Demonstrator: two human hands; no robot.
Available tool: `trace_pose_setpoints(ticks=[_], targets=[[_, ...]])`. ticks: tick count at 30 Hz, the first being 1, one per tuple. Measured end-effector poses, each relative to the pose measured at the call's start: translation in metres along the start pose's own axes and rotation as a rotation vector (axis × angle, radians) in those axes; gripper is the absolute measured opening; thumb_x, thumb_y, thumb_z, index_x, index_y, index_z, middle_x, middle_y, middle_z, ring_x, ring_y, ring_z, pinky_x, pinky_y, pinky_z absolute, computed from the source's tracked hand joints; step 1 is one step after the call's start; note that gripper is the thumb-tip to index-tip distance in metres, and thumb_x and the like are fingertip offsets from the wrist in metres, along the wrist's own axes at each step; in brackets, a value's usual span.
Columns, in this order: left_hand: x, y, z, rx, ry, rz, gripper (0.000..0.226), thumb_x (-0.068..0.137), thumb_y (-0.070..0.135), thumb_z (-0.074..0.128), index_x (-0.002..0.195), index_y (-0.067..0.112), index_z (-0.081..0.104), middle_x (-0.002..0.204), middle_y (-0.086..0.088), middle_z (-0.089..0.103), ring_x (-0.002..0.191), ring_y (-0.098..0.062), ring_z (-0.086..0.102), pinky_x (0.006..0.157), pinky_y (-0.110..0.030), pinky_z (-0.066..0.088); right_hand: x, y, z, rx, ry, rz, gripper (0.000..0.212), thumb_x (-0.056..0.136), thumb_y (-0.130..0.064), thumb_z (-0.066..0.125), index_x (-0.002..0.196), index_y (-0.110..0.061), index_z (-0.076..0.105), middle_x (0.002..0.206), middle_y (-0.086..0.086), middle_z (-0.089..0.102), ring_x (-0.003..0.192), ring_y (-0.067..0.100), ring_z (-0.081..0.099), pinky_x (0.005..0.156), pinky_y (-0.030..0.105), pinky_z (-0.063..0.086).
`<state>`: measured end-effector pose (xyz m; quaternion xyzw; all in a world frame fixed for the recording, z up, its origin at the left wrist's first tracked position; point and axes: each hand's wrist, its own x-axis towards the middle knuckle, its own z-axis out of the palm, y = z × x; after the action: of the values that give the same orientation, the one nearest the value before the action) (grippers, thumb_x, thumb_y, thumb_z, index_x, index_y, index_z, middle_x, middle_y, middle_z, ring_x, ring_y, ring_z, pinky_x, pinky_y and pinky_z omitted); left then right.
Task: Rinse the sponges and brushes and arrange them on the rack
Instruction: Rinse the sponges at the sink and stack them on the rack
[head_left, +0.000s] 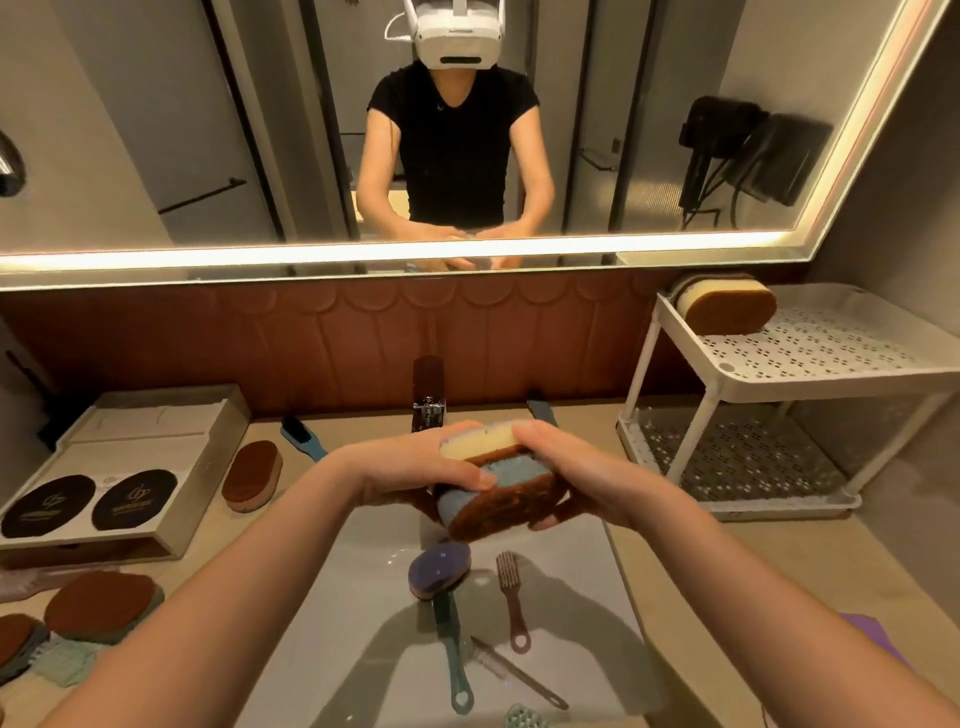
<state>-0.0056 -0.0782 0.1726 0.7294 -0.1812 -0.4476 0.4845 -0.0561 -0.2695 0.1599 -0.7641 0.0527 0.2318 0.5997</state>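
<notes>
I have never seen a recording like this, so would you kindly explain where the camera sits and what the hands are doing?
No machine here: a person wears one camera on the head, looking down at their hands; the mirror shows the headset. The left hand and right hand together grip stacked sponges over the sink. In it lie a purple brush, a pink brush and a thin brush. One sponge sits on the white rack; other sponges lie on the counter.
</notes>
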Motion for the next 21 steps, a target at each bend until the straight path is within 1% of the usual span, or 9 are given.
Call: trace_pose_setpoints(ticks=[3, 6, 8, 10, 12, 14, 16, 18, 21], targets=[[0.005, 0.008, 0.0, 0.009, 0.01, -0.007, 0.07, 0.074, 0.029, 0.071, 0.133, 0.031, 0.032, 0.126, -0.01, 0.049, 0.112, -0.026, 0.058, 0.089, -0.036, 0.054, 0.003, -0.003, 0.001, -0.001, 0.09, -0.043, 0.047, 0.092, -0.053, 0.043, 0.13, -0.026, 0.039, 0.117, 0.006, 0.052, 0.104, 0.021, 0.058, 0.079, 0.033, 0.057], [0.011, 0.008, 0.004, 0.01, 0.135, 0.034, 0.069, 0.081, 0.029, 0.068, 0.135, 0.034, 0.024, 0.122, -0.002, 0.043, 0.107, -0.021, 0.057, 0.085, -0.031, 0.055, 0.005, -0.003, -0.007, -0.009, 0.17, -0.087, 0.047, 0.092, -0.049, 0.045, 0.13, -0.021, 0.043, 0.118, 0.007, 0.055, 0.106, 0.021, 0.058, 0.09, 0.037, 0.053], [0.013, 0.008, 0.009, 0.117, 0.302, 0.131, 0.071, 0.081, 0.041, 0.065, 0.137, 0.031, 0.022, 0.126, 0.003, 0.041, 0.106, -0.012, 0.054, 0.076, -0.018, 0.052, 0.003, -0.005, -0.011, 0.023, 0.204, -0.089, 0.045, 0.094, -0.046, 0.044, 0.13, -0.019, 0.043, 0.116, 0.008, 0.056, 0.103, 0.021, 0.058, 0.082, 0.032, 0.055], [0.016, 0.006, 0.014, 0.209, 0.468, 0.268, 0.084, 0.072, 0.059, 0.067, 0.138, 0.028, 0.025, 0.134, 0.003, 0.037, 0.11, -0.006, 0.047, 0.071, -0.01, 0.046, 0.003, -0.005, -0.015, 0.081, 0.255, -0.075, 0.044, 0.095, -0.045, 0.043, 0.129, -0.017, 0.044, 0.113, 0.01, 0.057, 0.101, 0.023, 0.06, 0.073, 0.031, 0.055], [0.016, 0.004, 0.018, 0.285, 0.495, 0.377, 0.097, 0.059, 0.069, 0.065, 0.138, 0.028, 0.026, 0.134, 0.007, 0.037, 0.114, -0.003, 0.046, 0.078, -0.01, 0.047, 0.003, -0.007, -0.019, 0.138, 0.302, -0.064, 0.044, 0.094, -0.046, 0.043, 0.127, -0.017, 0.048, 0.112, 0.011, 0.06, 0.099, 0.025, 0.062, 0.071, 0.037, 0.057], [0.019, 0.003, 0.02, 0.426, 0.48, 0.422, 0.103, 0.055, 0.07, 0.068, 0.139, 0.03, 0.023, 0.131, 0.009, 0.04, 0.117, -0.005, 0.048, 0.093, -0.024, 0.049, 0.004, -0.01, -0.025, 0.165, 0.314, -0.052, 0.044, 0.094, -0.046, 0.042, 0.126, -0.016, 0.051, 0.112, 0.013, 0.062, 0.098, 0.028, 0.063, 0.07, 0.039, 0.057], [0.022, 0.004, 0.019, 0.515, 0.512, 0.437, 0.095, 0.059, 0.067, 0.069, 0.135, 0.03, 0.026, 0.125, 0.008, 0.045, 0.114, -0.007, 0.052, 0.095, -0.034, 0.05, 0.004, -0.015, -0.028, 0.172, 0.297, -0.028, 0.044, 0.095, -0.046, 0.041, 0.124, -0.014, 0.051, 0.111, 0.014, 0.062, 0.093, 0.026, 0.064, 0.068, 0.038, 0.057], [0.024, 0.013, 0.018, 0.495, 0.569, 0.473, 0.076, 0.066, 0.055, 0.073, 0.127, 0.029, 0.034, 0.117, 0.006, 0.052, 0.106, -0.007, 0.057, 0.089, -0.033, 0.053, 0.003, -0.022, -0.034, 0.193, 0.27, 0.014, 0.043, 0.095, -0.047, 0.04, 0.122, -0.015, 0.05, 0.111, 0.013, 0.061, 0.088, 0.023, 0.063, 0.065, 0.034, 0.056], [0.027, 0.029, 0.015, 0.465, 0.638, 0.516, 0.059, 0.073, 0.039, 0.075, 0.119, 0.023, 0.043, 0.111, 0.005, 0.058, 0.097, -0.005, 0.061, 0.081, -0.027, 0.056, -0.004, -0.03, -0.051, 0.245, 0.207, 0.055, 0.041, 0.094, -0.053, 0.037, 0.117, -0.022, 0.05, 0.108, 0.009, 0.059, 0.094, 0.022, 0.06, 0.073, 0.033, 0.056]])
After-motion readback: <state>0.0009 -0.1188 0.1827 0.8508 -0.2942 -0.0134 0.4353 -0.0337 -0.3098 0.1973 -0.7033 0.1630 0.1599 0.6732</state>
